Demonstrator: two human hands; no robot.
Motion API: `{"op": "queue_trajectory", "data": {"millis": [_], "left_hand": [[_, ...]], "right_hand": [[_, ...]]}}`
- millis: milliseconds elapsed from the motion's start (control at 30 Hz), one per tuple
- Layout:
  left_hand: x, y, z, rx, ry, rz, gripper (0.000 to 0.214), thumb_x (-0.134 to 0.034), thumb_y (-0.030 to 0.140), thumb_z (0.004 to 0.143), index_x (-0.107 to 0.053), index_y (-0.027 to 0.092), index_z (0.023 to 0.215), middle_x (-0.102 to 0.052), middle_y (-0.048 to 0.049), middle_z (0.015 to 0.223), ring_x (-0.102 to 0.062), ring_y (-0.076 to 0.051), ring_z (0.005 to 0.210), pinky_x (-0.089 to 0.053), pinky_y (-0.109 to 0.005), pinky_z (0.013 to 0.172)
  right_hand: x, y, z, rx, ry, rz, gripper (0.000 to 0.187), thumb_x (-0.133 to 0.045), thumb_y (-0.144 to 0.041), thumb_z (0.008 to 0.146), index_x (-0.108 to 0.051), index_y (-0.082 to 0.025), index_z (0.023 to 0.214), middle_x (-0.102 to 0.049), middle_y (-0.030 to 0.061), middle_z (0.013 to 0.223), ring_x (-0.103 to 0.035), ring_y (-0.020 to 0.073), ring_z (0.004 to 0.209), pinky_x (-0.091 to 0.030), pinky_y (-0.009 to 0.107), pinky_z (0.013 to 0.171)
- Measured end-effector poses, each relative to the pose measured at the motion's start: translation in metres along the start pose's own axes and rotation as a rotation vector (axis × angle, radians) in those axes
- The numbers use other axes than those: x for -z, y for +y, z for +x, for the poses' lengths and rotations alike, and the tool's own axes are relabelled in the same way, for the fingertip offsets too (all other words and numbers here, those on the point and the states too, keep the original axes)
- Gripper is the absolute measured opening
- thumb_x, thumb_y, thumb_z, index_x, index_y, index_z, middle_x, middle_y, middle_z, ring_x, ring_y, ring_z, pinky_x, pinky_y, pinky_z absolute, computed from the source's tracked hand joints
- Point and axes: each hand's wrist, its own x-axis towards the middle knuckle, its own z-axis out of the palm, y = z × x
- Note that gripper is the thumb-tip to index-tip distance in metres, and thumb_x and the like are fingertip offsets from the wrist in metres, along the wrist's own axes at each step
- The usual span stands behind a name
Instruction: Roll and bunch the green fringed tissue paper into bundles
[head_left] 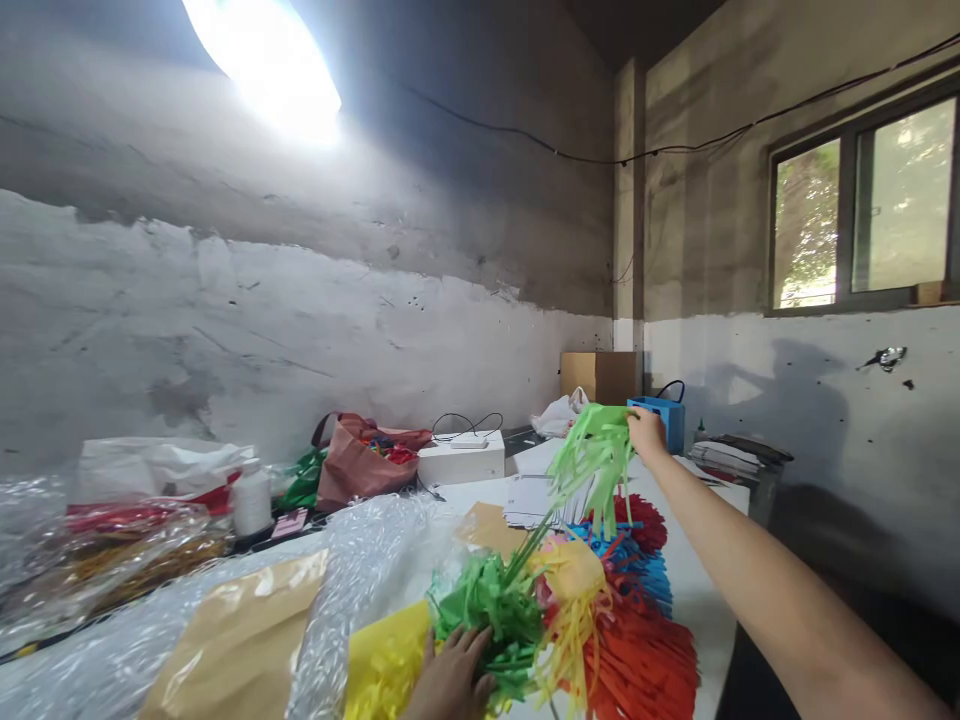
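Raised above the pile, my right hand (646, 432) pinches the top edge of a light green fringed paper strip (596, 445), whose cut strands hang down. My left hand (452, 672) rests with fingers spread against a darker green paper fringe (480, 605) and beside a yellow fringed paper (386, 650). Some green strands stretch from that fringe up toward the raised strip. Right of the left hand lie a pale yellow fringe (574, 575), a red fringe (645, 655) and a blue fringe (654, 570), overlapping one another.
Bubble wrap (367, 550) and a brown paper envelope (240, 640) cover the table's left side. Behind stand a thread cone (251, 500), a reddish bag (367, 465), a white box (461, 458), a cardboard box (598, 376) and a blue basket (670, 422).
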Motion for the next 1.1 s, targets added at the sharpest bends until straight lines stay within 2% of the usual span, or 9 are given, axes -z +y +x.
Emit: {"op": "queue_trajectory", "data": {"millis": [167, 333, 433, 500, 633, 733, 833, 967, 1100], "left_hand": [[0.004, -0.006, -0.004, -0.003, -0.002, 0.010, 0.050, -0.065, 0.028, 0.082, -0.068, 0.031, 0.131, -0.066, -0.0114, 0.144, -0.050, -0.039, 0.142, -0.009, -0.075, 0.119], [0.049, 0.002, -0.006, 0.012, 0.074, -0.030, 0.018, -0.062, 0.025, 0.082, -0.080, 0.029, 0.086, -0.083, -0.0074, 0.101, -0.073, -0.039, 0.108, -0.036, -0.072, 0.108], [0.098, 0.027, -0.018, -0.011, 0.271, -0.079, 0.038, -0.046, 0.036, 0.097, -0.071, 0.022, 0.124, -0.077, -0.0156, 0.121, -0.070, -0.036, 0.117, -0.047, -0.057, 0.105], [0.130, 0.052, -0.033, -0.089, 0.436, -0.117, 0.062, -0.043, 0.042, 0.101, -0.033, 0.020, 0.158, -0.046, -0.0167, 0.160, -0.046, -0.030, 0.145, -0.039, -0.048, 0.116], [0.167, 0.098, -0.063, -0.356, 0.633, -0.160, 0.091, -0.071, 0.039, 0.086, -0.021, 0.022, 0.161, -0.031, -0.0182, 0.168, -0.028, -0.037, 0.154, -0.026, -0.062, 0.122], [0.169, 0.098, -0.082, -0.294, 0.521, -0.126, 0.088, -0.067, 0.013, 0.076, -0.033, 0.025, 0.157, -0.057, -0.0133, 0.152, -0.047, -0.034, 0.145, -0.017, -0.068, 0.122], [0.159, 0.072, -0.107, -0.194, 0.444, -0.135, 0.072, -0.052, -0.001, 0.070, -0.057, 0.023, 0.138, -0.077, -0.0083, 0.123, -0.071, -0.028, 0.117, -0.043, -0.055, 0.112], [0.138, 0.034, -0.160, -0.062, 0.442, -0.170, 0.052, -0.045, 0.001, 0.069, -0.073, 0.021, 0.109, -0.082, -0.0080, 0.103, -0.077, -0.028, 0.097, -0.058, -0.039, 0.085], [0.110, 0.009, -0.220, 0.048, 0.528, -0.217, 0.062, -0.048, 0.005, 0.065, -0.068, 0.022, 0.121, -0.079, -0.0085, 0.114, -0.073, -0.029, 0.107, -0.055, -0.042, 0.094]], "right_hand": [[0.034, 0.029, 0.001, -0.108, 0.023, 0.008, 0.033, -0.066, -0.037, 0.100, -0.062, -0.018, 0.127, -0.064, 0.0088, 0.127, -0.067, 0.0239, 0.106, -0.059, 0.044, 0.088], [0.052, 0.013, -0.025, 0.097, -0.102, 0.092, 0.030, -0.066, -0.036, 0.100, -0.063, -0.017, 0.124, -0.067, 0.0077, 0.121, -0.069, 0.0219, 0.100, -0.060, 0.041, 0.085], [0.057, -0.019, -0.068, 0.321, -0.253, 0.150, 0.023, -0.065, -0.031, 0.101, -0.067, -0.016, 0.118, -0.071, 0.0065, 0.115, -0.071, 0.0208, 0.099, -0.060, 0.042, 0.088], [0.060, -0.044, -0.105, 0.484, -0.356, 0.174, 0.018, -0.062, -0.020, 0.100, -0.071, -0.018, 0.116, -0.075, 0.0062, 0.112, -0.073, 0.0210, 0.103, -0.058, 0.042, 0.094], [0.067, -0.089, -0.177, 0.783, -0.549, 0.227, 0.037, -0.055, -0.007, 0.094, -0.073, -0.021, 0.123, -0.079, 0.0065, 0.113, -0.075, 0.0204, 0.104, -0.057, 0.032, 0.095], [0.072, -0.110, -0.219, 0.916, -0.626, 0.281, 0.041, -0.051, -0.008, 0.094, -0.071, -0.022, 0.127, -0.078, 0.0058, 0.114, -0.076, 0.0200, 0.102, -0.058, 0.030, 0.091], [0.069, -0.117, -0.255, 0.936, -0.654, 0.338, 0.044, -0.048, -0.007, 0.094, -0.070, -0.022, 0.129, -0.079, 0.0057, 0.114, -0.076, 0.0201, 0.101, -0.059, 0.032, 0.091], [0.049, -0.123, -0.308, 0.847, -0.675, 0.385, 0.050, -0.063, -0.013, 0.085, -0.066, -0.016, 0.135, -0.077, 0.0106, 0.119, -0.075, 0.0256, 0.105, -0.060, 0.035, 0.091], [0.021, -0.132, -0.361, 0.835, -0.726, 0.447, 0.050, -0.059, -0.006, 0.076, -0.074, -0.019, 0.122, -0.080, 0.0079, 0.106, -0.077, 0.0251, 0.096, -0.061, 0.034, 0.089]]}}
